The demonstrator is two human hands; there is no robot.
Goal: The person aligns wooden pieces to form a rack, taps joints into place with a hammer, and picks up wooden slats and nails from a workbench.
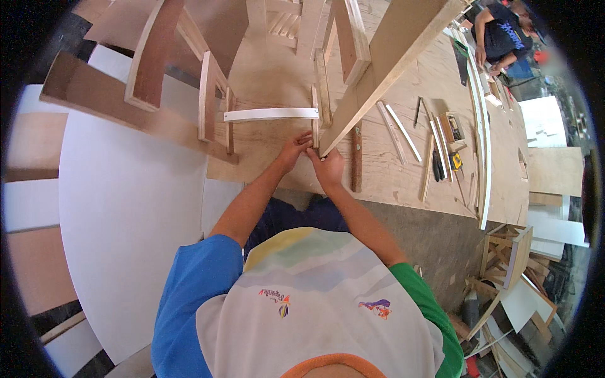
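Observation:
My left hand (294,151) is beside the foot of a slim wooden upright (314,101), its fingers stretched towards it and nothing visible in them. Close by on the right, my right hand (329,169) is closed at the lower end of a long wooden board (384,66) that slants up to the upper right. Some of its fingers are hidden by the board. A white strip (271,114) runs across between this upright and a wooden frame piece (208,97) on the left. Both hands are low, near the worktable's front edge.
On the plywood worktable (384,179) to the right lie wooden strips (403,132), a small wooden box (452,129) and a yellow tape measure (456,161). A person (504,34) works at the far right. White panels (126,220) stand left; offcuts (504,302) pile up on the right floor.

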